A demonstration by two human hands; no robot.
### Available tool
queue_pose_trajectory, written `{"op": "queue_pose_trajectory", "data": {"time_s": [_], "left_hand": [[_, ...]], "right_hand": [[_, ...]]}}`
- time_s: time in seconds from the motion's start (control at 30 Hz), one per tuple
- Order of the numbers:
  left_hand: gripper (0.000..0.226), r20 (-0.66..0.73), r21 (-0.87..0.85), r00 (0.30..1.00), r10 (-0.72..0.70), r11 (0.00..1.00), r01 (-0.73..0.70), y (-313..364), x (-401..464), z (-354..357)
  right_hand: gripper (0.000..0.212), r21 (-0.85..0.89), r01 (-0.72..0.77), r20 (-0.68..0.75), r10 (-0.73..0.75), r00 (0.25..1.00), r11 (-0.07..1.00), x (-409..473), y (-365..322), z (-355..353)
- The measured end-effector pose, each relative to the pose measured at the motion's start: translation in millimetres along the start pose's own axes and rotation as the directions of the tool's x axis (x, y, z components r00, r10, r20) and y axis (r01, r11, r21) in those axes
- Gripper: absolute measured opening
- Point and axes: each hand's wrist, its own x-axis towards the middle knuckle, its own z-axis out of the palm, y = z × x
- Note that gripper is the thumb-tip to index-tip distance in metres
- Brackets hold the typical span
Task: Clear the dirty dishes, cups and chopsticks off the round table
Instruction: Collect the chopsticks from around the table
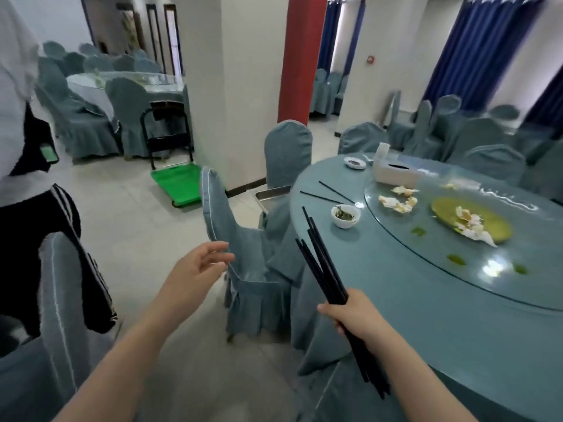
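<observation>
My right hand (355, 318) grips a bundle of several black chopsticks (323, 263), held at the near left edge of the round table (411, 315). My left hand (199, 269) is open in the air, fingers spread, close to the back of a covered chair (240, 251). On the table lie two loose black chopsticks (330, 193), a small white bowl (345, 215) with green scraps, and a small white dish (355, 162) farther back. A yellow-green plate (487, 229) with food scraps sits on the glass turntable (475, 269).
A white tissue box (396, 173) stands at the turntable's far edge. Food scraps lie on the glass. Covered chairs ring the table. A green trolley (179, 185) stands by the white pillar. A person in dark trousers (33, 226) stands at the left.
</observation>
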Motion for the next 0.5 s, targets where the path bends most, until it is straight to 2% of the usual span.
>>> {"op": "queue_pose_trajectory", "data": {"time_s": [0.27, 0.5], "left_hand": [[0.035, 0.223, 0.072, 0.974, 0.030, 0.996, -0.047, -25.9, 142.0, 18.1], [0.032, 0.327, 0.150, 0.945, 0.024, 0.986, -0.077, -32.7, 275.7, 58.1]], "right_hand": [[0.010, 0.176, -0.126, -0.211, 0.162, 0.964, 0.976, 81.8, 3.3, -10.2], [0.011, 0.337, -0.139, -0.288, 0.243, 0.927, 0.931, 202.5, 6.6, -43.8]]}}
